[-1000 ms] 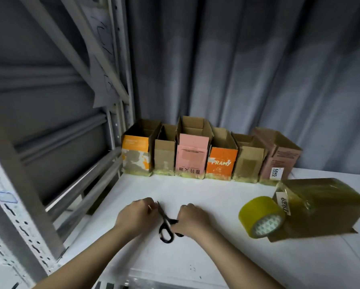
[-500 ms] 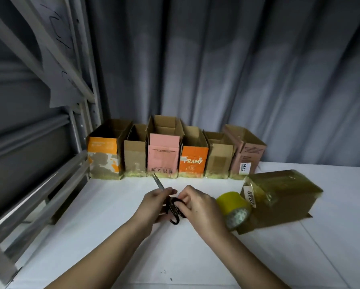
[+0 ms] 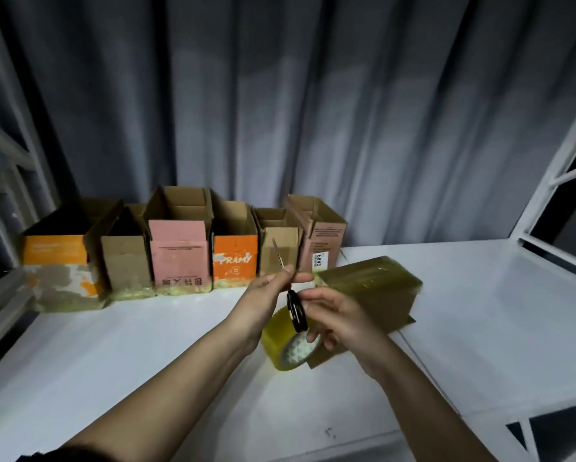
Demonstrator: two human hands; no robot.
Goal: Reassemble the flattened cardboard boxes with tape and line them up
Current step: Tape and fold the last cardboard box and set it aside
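Observation:
Several open cardboard boxes stand in a row at the back of the white table (image 3: 146, 355), among them a pink box (image 3: 179, 258) and an orange box (image 3: 235, 263). A tape-wrapped box (image 3: 376, 291) lies on its side at centre right. In front of it stands a yellow tape roll (image 3: 280, 341). Black-handled scissors (image 3: 295, 310) are held up above the roll, blades pointing up. My left hand (image 3: 266, 295) pinches the scissors near the blades. My right hand (image 3: 336, 315) has its fingers at the black handles.
A grey curtain (image 3: 313, 128) hangs behind the table. White metal shelf frames stand at the left (image 3: 9, 151) and the right (image 3: 560, 181). The table's right part (image 3: 496, 311) stretches toward the right frame.
Both hands have lifted the scissors off the table and carried them right, above the tape roll. The camera has turned right.

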